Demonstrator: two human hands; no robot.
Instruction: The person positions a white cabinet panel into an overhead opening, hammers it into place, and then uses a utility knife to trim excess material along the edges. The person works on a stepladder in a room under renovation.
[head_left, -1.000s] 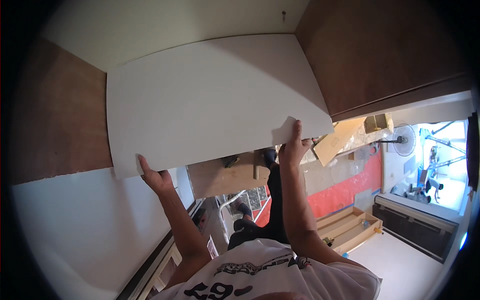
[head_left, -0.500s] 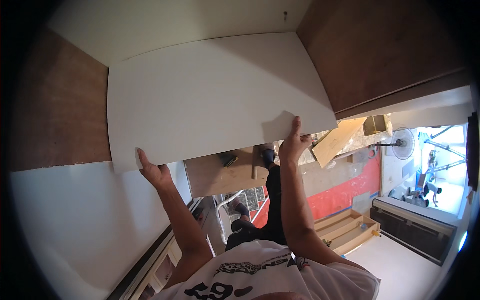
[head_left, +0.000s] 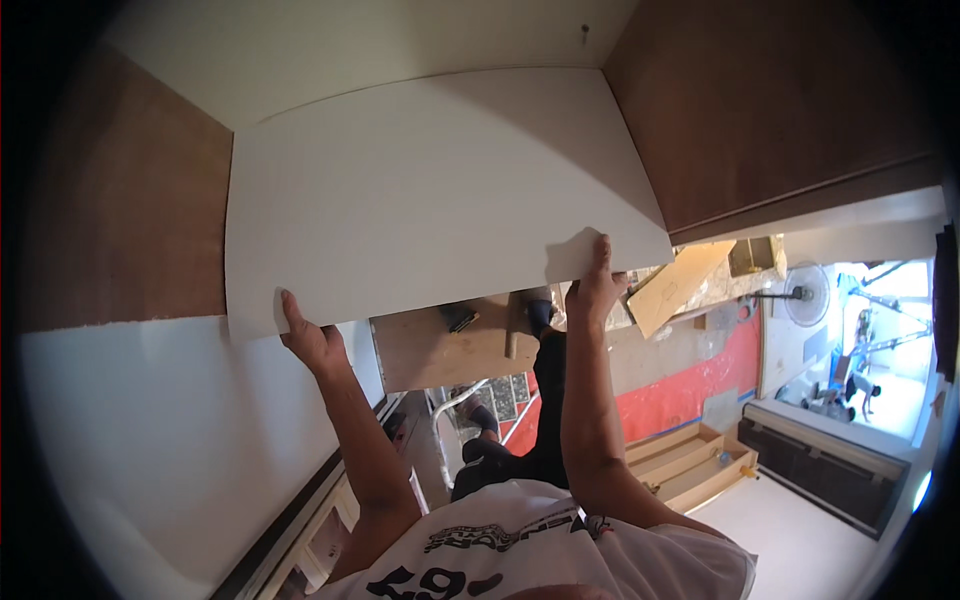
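Observation:
A large flat white board [head_left: 430,200] lies between two brown wooden side panels, its far edge against the pale wall. My left hand [head_left: 312,340] grips its near left corner, thumb on top and fingers hidden underneath. Near the right end of the same edge, my right hand [head_left: 598,285] holds the board likewise, thumb on the top face. The left side panel [head_left: 140,200] touches or nearly touches the board's left end. Along the right end stands the other side panel [head_left: 770,110].
Below are a wooden surface [head_left: 430,360] under my foot, a metal ladder frame [head_left: 440,430] and a loose plywood piece [head_left: 680,285]. Red floor covering [head_left: 670,385], wooden drawer-like boxes [head_left: 690,465] and a fan [head_left: 803,294] lie to the right. Another person [head_left: 862,390] bends down far off.
The board's left end sits slightly further right and up in view, with both hands still gripping it. My view has shifted a little.

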